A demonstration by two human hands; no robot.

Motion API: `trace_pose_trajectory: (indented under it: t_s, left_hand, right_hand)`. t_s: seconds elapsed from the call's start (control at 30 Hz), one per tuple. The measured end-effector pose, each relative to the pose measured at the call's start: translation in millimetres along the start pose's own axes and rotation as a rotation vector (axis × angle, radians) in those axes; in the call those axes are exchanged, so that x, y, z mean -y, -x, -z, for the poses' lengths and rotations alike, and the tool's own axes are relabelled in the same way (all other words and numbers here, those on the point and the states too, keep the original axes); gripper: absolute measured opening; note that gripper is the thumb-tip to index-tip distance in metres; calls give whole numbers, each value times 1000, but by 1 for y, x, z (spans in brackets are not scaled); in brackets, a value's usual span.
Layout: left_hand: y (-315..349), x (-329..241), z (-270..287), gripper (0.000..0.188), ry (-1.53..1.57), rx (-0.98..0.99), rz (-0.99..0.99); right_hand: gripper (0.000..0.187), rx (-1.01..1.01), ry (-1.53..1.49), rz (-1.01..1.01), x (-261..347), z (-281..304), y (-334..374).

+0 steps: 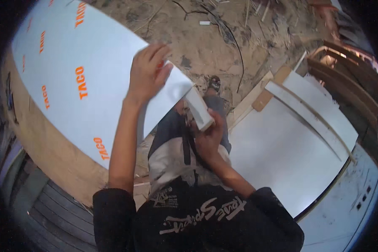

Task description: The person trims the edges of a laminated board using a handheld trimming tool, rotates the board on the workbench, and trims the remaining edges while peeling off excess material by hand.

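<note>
A large white sheet with orange printing (109,54) lies on my left, its near right corner pointing toward my knees. Over that sheet's right edge is my left hand (149,73), slightly blurred, fingers apart with nothing seen in them; whether it presses on the surface I cannot tell. In front of my lap, my right hand (209,136) grips the lower end of a short white strip (197,108). The strip's upper end meets the corner of the sheet; I cannot tell whether they are joined. My right fingers are partly hidden behind the strip.
Another white panel (277,155) lies to my right, with a long curved white strip (308,113) and a brown wooden piece (273,88) on it. Curved wooden frames (344,80) stand at the far right. A dark cable (237,50) crosses the sandy, littered ground (189,46).
</note>
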State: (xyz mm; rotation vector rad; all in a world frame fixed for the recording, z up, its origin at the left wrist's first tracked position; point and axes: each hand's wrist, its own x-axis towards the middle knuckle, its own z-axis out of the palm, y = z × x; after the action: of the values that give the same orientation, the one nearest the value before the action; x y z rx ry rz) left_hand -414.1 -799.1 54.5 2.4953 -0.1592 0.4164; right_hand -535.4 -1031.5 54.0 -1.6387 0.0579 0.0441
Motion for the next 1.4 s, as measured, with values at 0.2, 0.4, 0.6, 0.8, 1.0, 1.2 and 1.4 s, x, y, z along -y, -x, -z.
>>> trace_pose_trajectory:
  t_s: [0.2, 0.4, 0.6, 0.8, 1.0, 1.2, 1.4]
  left_hand:
    - [-72, 20, -26, 49, -213, 611, 287]
    - [-56, 29, -33, 48, -145, 341, 207]
    - [-53, 31, -36, 44, -154, 340, 228]
    - [-50, 35, -39, 51, -133, 340, 254]
    - [-46, 36, -38, 49, -51, 325, 364]
    - [-43, 46, -43, 47, 4, 284, 369]
    - [-45, 53, -47, 44, -5, 295, 319]
  right_hand:
    - [57, 16, 146, 37, -43, -15, 35]
    - [69, 147, 163, 81, -54, -37, 47]
    - [49, 93, -60, -111, -40, -66, 33]
    - [47, -261, -199, -423, -28, -94, 9]
    - [71, -429, -268, -341, -31, -117, -16]
    - [85, -445, -334, -339, -32, -116, -28]
    - [74, -456, -226, -276, -33, -109, -49]
